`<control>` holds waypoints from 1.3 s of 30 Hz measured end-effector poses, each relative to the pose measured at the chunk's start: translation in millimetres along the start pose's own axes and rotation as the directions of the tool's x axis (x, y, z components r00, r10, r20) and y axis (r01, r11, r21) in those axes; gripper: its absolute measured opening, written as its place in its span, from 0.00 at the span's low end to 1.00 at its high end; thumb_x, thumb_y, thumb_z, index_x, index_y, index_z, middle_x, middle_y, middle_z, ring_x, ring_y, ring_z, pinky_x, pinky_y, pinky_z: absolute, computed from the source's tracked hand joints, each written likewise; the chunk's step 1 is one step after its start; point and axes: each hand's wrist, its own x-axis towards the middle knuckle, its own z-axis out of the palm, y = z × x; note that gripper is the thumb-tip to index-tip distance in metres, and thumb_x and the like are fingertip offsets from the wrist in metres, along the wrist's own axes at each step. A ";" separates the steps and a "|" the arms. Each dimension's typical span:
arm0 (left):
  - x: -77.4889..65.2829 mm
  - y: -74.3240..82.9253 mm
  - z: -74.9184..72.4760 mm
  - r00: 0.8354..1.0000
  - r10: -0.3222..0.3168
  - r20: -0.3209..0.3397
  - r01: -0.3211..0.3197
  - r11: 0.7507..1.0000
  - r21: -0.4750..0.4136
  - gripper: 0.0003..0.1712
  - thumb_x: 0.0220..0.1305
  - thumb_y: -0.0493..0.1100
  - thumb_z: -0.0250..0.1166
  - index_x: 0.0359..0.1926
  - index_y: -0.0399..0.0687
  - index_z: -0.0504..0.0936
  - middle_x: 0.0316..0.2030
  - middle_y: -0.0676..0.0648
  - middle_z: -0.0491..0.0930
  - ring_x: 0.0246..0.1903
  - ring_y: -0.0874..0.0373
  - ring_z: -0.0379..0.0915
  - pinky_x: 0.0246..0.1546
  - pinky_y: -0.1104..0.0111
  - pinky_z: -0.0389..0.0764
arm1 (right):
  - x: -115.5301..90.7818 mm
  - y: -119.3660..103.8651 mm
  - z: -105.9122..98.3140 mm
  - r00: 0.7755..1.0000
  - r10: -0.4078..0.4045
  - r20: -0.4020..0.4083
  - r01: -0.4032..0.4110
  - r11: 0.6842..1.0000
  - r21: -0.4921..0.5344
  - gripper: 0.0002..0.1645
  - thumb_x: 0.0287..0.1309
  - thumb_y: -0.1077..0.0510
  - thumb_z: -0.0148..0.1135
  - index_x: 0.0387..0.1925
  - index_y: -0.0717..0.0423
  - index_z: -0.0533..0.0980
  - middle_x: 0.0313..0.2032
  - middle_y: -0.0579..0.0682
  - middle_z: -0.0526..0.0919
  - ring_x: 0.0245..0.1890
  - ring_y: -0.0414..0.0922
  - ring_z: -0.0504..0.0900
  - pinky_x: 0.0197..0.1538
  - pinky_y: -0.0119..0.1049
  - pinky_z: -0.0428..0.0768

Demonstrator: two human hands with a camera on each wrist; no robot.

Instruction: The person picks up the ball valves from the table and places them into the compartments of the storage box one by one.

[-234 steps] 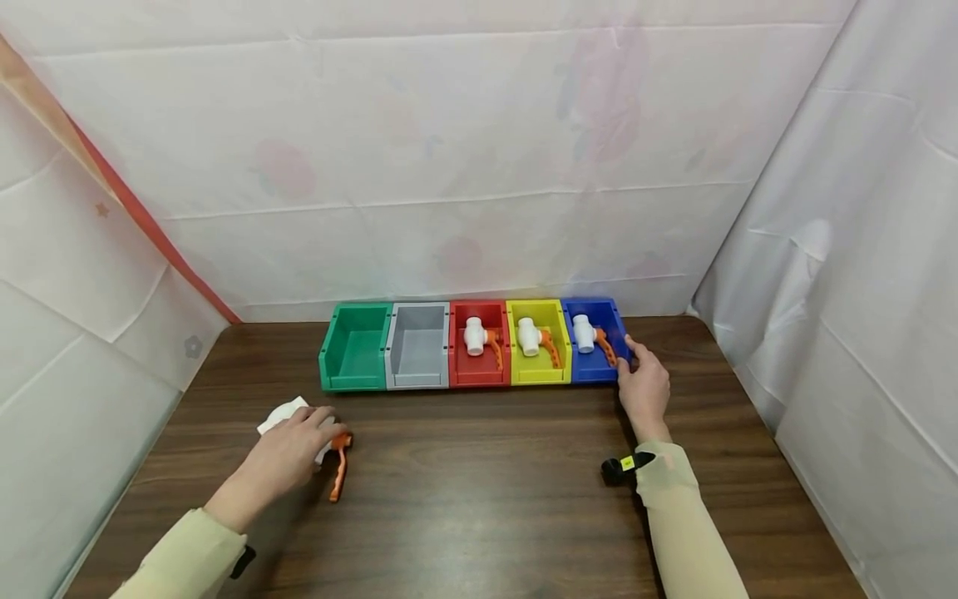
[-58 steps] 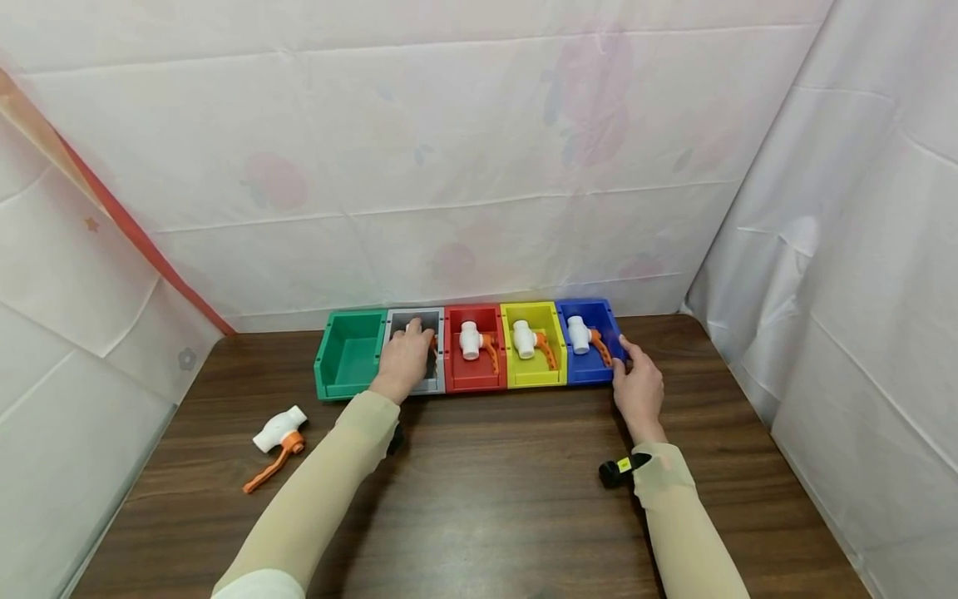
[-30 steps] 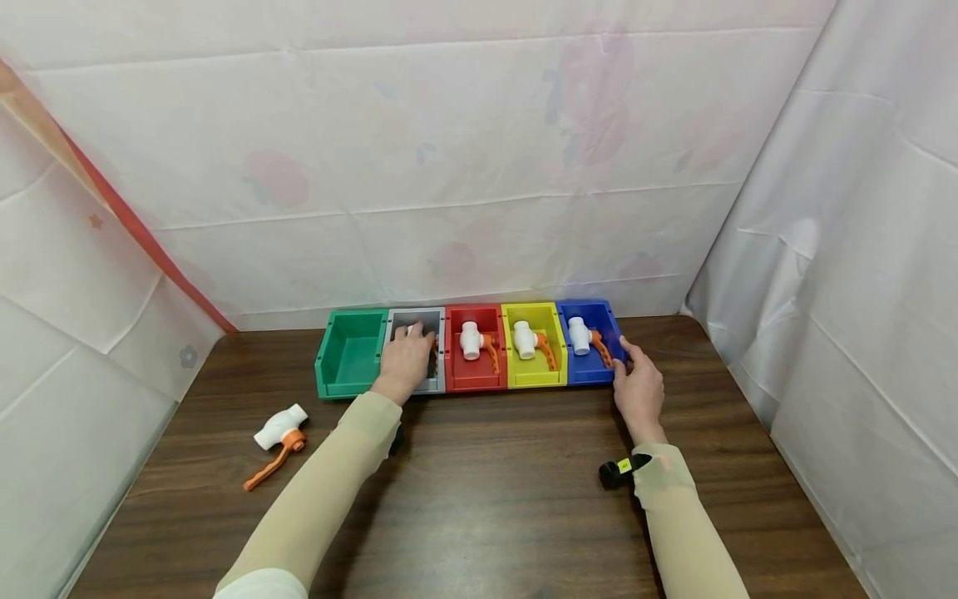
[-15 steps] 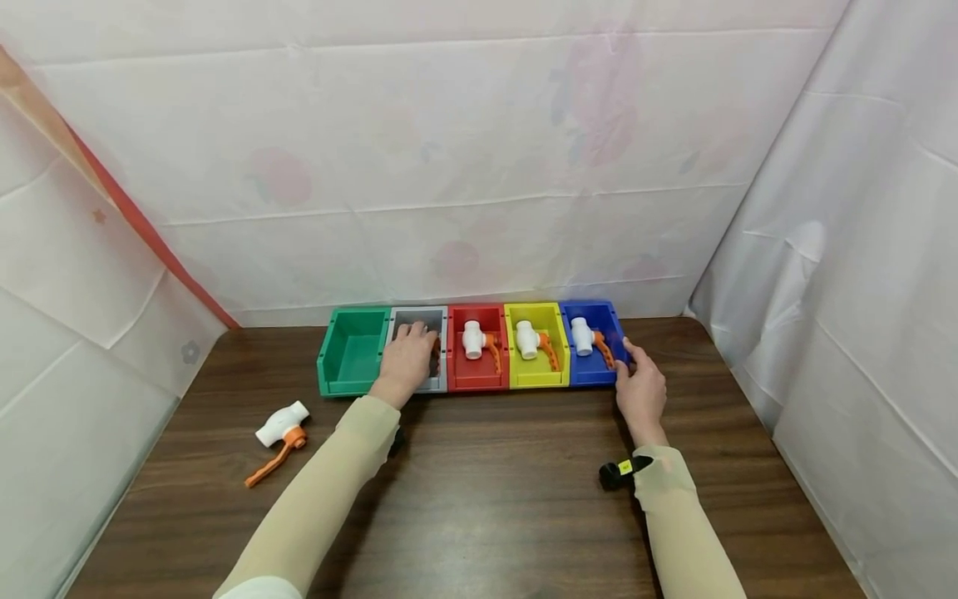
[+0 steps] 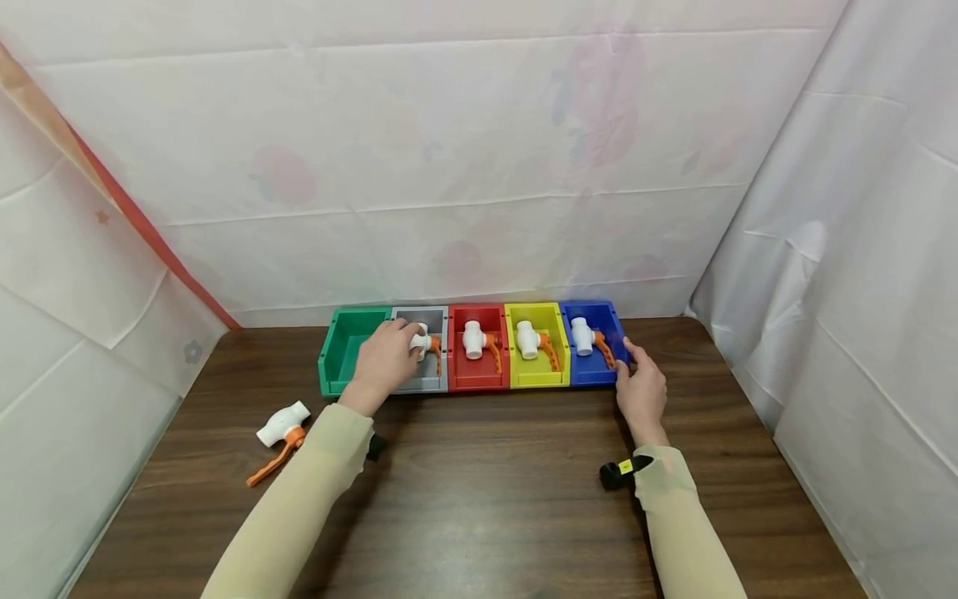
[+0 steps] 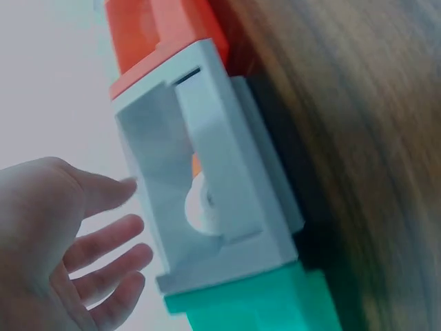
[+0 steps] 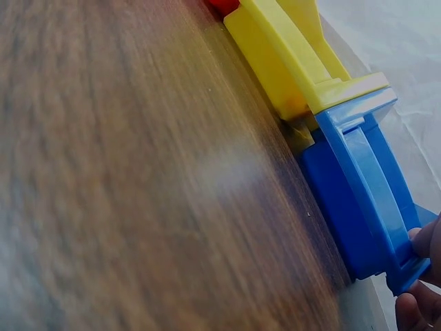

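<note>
My left hand (image 5: 383,358) is over the border of the green bin (image 5: 344,337) and the grey bin (image 5: 421,384), fingers loosely bent and holding nothing. A white ball valve (image 5: 423,343) with an orange handle lies in the grey bin, partly hidden by the fingers. The left wrist view shows that hand (image 6: 76,241) apart from the valve (image 6: 200,205), beside the grey bin's opening. My right hand (image 5: 642,389) holds the right wall of the blue bin (image 5: 591,374); in the right wrist view its thumb (image 7: 424,239) is inside the rim and fingers outside.
Similar valves lie in the red bin (image 5: 479,381), the yellow bin (image 5: 539,378) and the blue one. Another ball valve (image 5: 281,424) rests on the wooden table (image 5: 479,499) at left, close to my left forearm. A white curtain (image 5: 464,166) hangs behind the bins.
Earlier my left hand was on a valve at the table's left, then inside the grey bin. Now it has let go and drawn back left, with the valve lying there. My right hand has stayed put.
</note>
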 end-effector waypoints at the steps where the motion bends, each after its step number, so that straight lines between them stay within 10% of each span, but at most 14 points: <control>1: -1.2 -2.7 -2.6 1.000 -0.006 -0.004 0.006 1.000 -0.012 0.14 0.65 0.42 0.67 0.51 0.46 0.84 0.46 0.43 0.80 0.47 0.46 0.74 0.37 0.53 0.83 | 0.1 -0.2 0.1 1.000 -0.001 0.000 0.001 1.000 0.001 0.26 0.69 0.59 0.61 0.67 0.48 0.73 0.62 0.56 0.78 0.51 0.59 0.81 0.50 0.59 0.76; 14: -33.3 -39.7 -32.5 0.997 -0.003 -0.077 -0.001 0.998 -0.057 0.13 0.66 0.45 0.67 0.48 0.46 0.85 0.45 0.43 0.81 0.46 0.44 0.75 0.32 0.51 0.80 | 0.0 -0.2 1.0 1.000 -0.009 -0.001 0.009 1.000 0.002 0.26 0.69 0.59 0.61 0.67 0.49 0.73 0.61 0.57 0.78 0.51 0.58 0.81 0.50 0.58 0.76; 39: -84.4 -109.1 -69.2 1.000 0.010 -0.012 -0.009 1.000 0.025 0.14 0.66 0.44 0.66 0.48 0.41 0.84 0.41 0.39 0.81 0.37 0.44 0.77 0.33 0.47 0.80 | 0.1 -0.2 -0.1 1.000 -0.008 -0.008 0.008 1.000 0.004 0.26 0.69 0.58 0.61 0.67 0.47 0.73 0.61 0.57 0.78 0.51 0.58 0.81 0.48 0.57 0.76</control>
